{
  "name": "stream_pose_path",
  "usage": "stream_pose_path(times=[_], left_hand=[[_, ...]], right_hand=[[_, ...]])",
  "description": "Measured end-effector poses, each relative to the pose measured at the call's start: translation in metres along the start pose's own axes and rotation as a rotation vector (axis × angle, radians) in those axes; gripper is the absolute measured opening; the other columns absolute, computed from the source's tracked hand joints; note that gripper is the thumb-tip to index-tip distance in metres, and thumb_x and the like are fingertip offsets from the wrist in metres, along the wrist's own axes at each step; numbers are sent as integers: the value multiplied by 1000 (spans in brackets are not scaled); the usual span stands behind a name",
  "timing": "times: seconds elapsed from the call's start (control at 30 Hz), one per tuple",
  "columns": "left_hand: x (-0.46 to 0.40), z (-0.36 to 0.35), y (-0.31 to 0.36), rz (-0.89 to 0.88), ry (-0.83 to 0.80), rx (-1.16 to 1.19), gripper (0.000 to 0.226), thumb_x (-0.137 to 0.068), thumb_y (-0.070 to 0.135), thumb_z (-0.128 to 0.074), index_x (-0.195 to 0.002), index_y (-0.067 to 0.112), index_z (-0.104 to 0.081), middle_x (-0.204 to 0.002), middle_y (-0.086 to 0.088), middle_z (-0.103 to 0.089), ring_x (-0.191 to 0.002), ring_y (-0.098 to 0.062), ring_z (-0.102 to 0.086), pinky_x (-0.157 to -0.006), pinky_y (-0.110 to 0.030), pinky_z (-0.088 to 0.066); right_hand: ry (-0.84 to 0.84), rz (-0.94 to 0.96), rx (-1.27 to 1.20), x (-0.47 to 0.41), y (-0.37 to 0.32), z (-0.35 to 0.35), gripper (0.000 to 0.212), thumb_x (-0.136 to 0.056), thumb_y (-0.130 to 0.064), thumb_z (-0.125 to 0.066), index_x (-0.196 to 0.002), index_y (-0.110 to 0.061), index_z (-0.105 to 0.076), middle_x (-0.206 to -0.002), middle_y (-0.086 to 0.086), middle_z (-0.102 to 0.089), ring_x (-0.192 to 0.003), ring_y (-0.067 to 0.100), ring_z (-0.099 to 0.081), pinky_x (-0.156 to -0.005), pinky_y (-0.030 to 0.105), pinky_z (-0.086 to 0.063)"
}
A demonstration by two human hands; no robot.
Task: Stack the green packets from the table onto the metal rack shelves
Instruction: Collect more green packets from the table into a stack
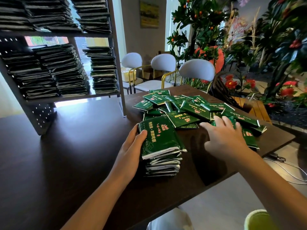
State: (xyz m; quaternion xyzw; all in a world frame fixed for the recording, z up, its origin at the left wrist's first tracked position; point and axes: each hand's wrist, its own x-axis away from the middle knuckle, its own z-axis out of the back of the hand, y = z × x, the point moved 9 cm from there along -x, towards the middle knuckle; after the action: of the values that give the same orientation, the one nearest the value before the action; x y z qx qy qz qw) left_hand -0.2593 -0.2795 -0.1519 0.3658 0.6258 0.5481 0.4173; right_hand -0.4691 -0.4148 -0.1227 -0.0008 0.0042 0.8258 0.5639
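Against left hand (131, 146): packet stack (160, 143)

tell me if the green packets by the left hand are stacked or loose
Stacked: the green foil packets lie flat in one neat pile on the dark wooden table, with the left hand gripping its side.

— Status of the hands?
— Left hand (131, 146) grips the side of a neat stack of green packets (160, 146) on the dark table (66, 155), thumb on the top packet. Right hand (224, 136) reaches, fingers spread, over the loose heap of packets (191, 108).
— The rack?
— Metal rack (116, 47) stands at the table's left rear, shelves holding tall packet stacks (66, 72).
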Motion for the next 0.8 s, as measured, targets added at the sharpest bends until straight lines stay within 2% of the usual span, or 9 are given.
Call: stream_pose_path(times=[0.13,0.23,0.33,0.37,0.43,0.47,0.53,0.67,0.8], left_hand=[[0,1,-2,8,9,-14,38,-104,35,-41,-140,30,-53,-102,10,-76,-89,-5,-73,-62,-9,-51],[-1,3,-3,7,8,-17,38,-104,36,-41,-139,30,-54,-102,10,-76,-89,-5,-73,-62,-9,-50],[0,2,-3,9,1,-27,38,-104,37,-41,-139,31,-53,-104,9,-76,-91,-6,-73,-63,-10,-51],[0,2,-2,8,0,-29,38,-104,37,-40,-138,32,-53,-103,9,-76,-91,-7,-73,-63,-10,-51],[0,3,-2,10,-3,-29,36,-104,36,-40,-138,32,-53,-101,9,-77,-88,-6,-74,-62,-10,-51],[0,2,-2,12,-8,-25,36,-104,35,-40,-138,31,-53,-100,10,-77,-87,-5,-74,-61,-9,-51],[1,1,-2,14,-16,-20,37,-104,34,-40,-139,30,-52,-100,10,-77,-87,-5,-73,-61,-9,-51],[-2,2,-2,8,-19,11,51,-96,47,-43,-144,30,-50,-119,0,-73,-107,-15,-71,-83,-25,-55],[-5,0,-3,25,-9,62,48,-101,53,-44,-141,29,-55,-131,-5,-67,-124,-25,-62,-107,-49,-44]], right_hand=[[-45,-84,84,-5,17,-20,56,-96,-25,-47,-150,-29,-35,-158,15,-34,-151,37,-20,-121,62,-10],[123,-25,50,-2,6,-9,49,-97,-20,-45,-144,-32,-50,-119,3,-69,-127,26,-54,-123,56,-13],[247,48,-80,7,-9,4,43,-99,-20,-46,-139,-32,-57,-92,0,-74,-101,22,-66,-123,49,-18],[293,68,-148,11,-12,9,42,-100,-20,-47,-139,-30,-59,-90,2,-75,-93,23,-67,-118,45,-28],[397,102,-310,20,-15,20,38,-101,-21,-49,-137,-26,-62,-91,3,-76,-74,22,-62,-83,33,-48],[447,119,-391,25,-16,27,37,-101,-21,-50,-136,-24,-63,-92,2,-76,-67,19,-57,-65,28,-43],[557,170,-532,39,-21,44,35,-101,-21,-55,-134,-23,-64,-97,1,-76,-60,8,-50,-57,25,-36],[710,364,-754,73,-47,77,34,-101,-24,-56,-134,-21,-64,-112,-3,-70,-84,8,-60,-73,32,-52],[678,556,-664,93,-93,87,40,-98,-34,-47,-133,-27,-64,-114,-2,-62,-102,16,-54,-78,37,-52]])
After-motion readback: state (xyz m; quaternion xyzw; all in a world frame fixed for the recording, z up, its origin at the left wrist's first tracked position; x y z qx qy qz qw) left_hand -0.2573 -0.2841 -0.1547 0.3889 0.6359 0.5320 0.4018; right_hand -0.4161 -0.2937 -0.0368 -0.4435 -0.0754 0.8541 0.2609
